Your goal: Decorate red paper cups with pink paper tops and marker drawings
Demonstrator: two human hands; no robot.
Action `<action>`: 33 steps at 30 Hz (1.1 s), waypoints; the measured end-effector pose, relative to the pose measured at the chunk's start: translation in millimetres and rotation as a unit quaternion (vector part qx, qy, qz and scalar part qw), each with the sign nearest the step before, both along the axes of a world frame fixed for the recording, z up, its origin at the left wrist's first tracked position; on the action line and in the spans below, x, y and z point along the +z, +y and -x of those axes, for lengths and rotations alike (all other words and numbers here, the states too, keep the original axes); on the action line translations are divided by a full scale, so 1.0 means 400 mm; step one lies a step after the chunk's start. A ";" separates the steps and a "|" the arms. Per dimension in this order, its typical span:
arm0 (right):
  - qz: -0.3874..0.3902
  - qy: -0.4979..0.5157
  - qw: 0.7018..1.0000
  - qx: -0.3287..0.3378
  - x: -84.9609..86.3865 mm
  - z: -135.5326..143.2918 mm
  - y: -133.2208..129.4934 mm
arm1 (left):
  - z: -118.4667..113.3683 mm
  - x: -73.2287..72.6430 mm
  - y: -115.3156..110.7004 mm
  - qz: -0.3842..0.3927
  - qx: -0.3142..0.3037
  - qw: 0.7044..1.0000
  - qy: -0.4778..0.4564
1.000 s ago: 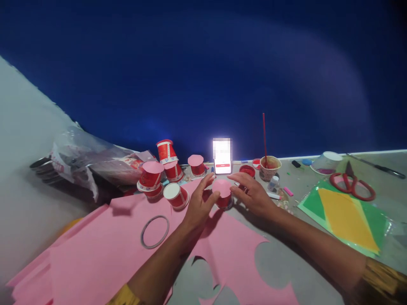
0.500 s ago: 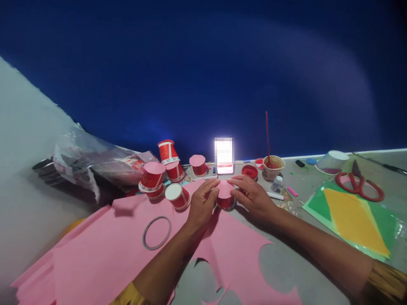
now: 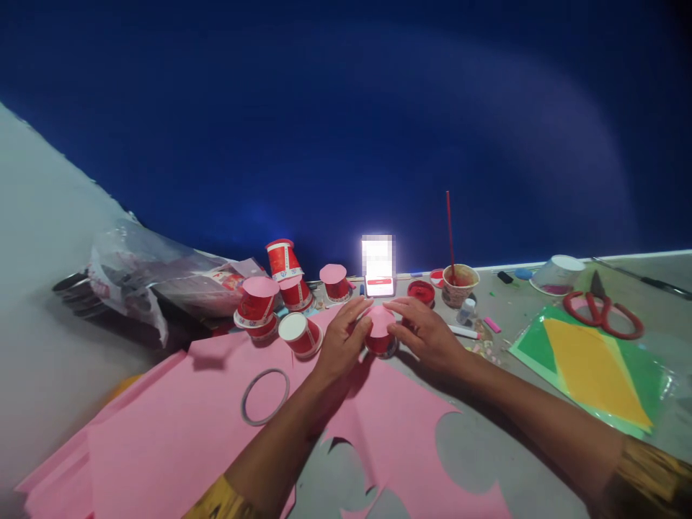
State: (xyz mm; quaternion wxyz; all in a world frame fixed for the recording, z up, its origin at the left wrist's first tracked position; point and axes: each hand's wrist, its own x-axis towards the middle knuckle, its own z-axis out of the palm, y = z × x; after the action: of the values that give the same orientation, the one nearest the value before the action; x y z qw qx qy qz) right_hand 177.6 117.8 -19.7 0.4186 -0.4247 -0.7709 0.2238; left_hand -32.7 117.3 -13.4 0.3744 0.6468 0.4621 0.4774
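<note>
A pink paper disc [image 3: 380, 321] lies on top of an upside-down red paper cup [image 3: 380, 347] in front of me. From the left, my left hand [image 3: 346, 335] grips the disc's edge with thumb and fingers. My right hand [image 3: 424, 333] does the same on the opposite side, thumb low and fingers at the far rim. Close by on the left stands a red cup with a bare white base [image 3: 295, 326]. Other red cups carry pink discs, among them one behind my left hand [image 3: 334, 282] and a stacked pair [image 3: 258, 306].
Cut pink paper sheets [image 3: 162, 418] and a grey tape ring [image 3: 264, 396] lie in front. A lit phone [image 3: 379, 267] stands at the wall. To the right are a brush cup [image 3: 460, 288], a red paint pot [image 3: 421, 293], scissors [image 3: 602, 317] and green and yellow sheets [image 3: 595, 375].
The whole view has shifted slightly to the left. Both hands stay at the disc's edge, with hardly any movement of the fingers.
</note>
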 end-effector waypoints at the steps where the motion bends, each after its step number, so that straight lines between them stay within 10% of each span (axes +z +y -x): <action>1: 0.001 -0.002 1.000 0.001 0.003 0.000 0.000 | 0.003 0.002 0.003 -0.007 -0.011 1.000 0.019; 28: -0.018 0.011 1.000 -0.022 0.002 -0.003 0.002 | 0.023 0.007 -0.012 -0.013 -0.037 0.996 0.085; 33: -0.011 -0.001 1.000 -0.016 0.015 0.002 -0.008 | 0.025 0.000 -0.014 -0.077 0.032 0.995 0.060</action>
State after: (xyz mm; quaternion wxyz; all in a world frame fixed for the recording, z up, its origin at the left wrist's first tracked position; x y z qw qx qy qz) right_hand 176.9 114.8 -13.8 0.4263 -0.4328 -0.7666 0.2081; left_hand -42.6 111.5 -13.2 0.2793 0.6862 0.4662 0.4836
